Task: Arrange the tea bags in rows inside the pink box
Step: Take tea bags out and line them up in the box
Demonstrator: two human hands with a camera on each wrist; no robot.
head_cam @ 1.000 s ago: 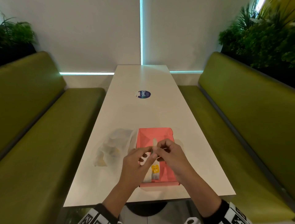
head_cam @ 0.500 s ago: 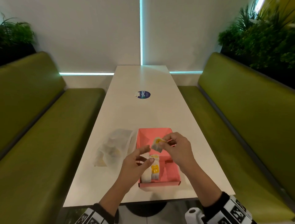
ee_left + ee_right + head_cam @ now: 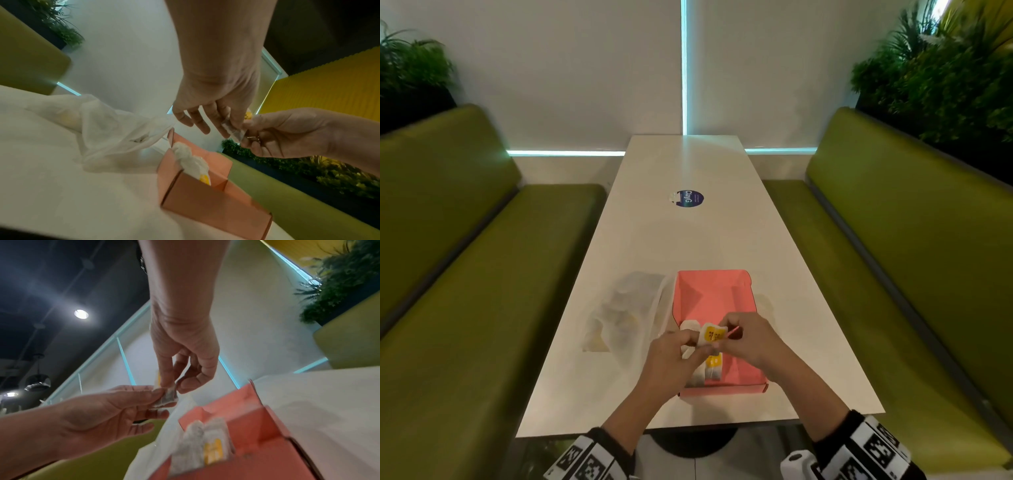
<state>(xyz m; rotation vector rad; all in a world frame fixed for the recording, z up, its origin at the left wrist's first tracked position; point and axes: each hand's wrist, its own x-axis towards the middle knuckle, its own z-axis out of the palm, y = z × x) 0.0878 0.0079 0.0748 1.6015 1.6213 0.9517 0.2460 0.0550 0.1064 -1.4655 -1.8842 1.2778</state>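
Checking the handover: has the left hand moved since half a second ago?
Yes. The left hand has risen toward the far end of the pink box and now pinches the tea bag together with the right hand.

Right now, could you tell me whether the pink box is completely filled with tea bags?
No, the pink box holds only a few tea bags at its near left end, and the rest of its floor is bare.
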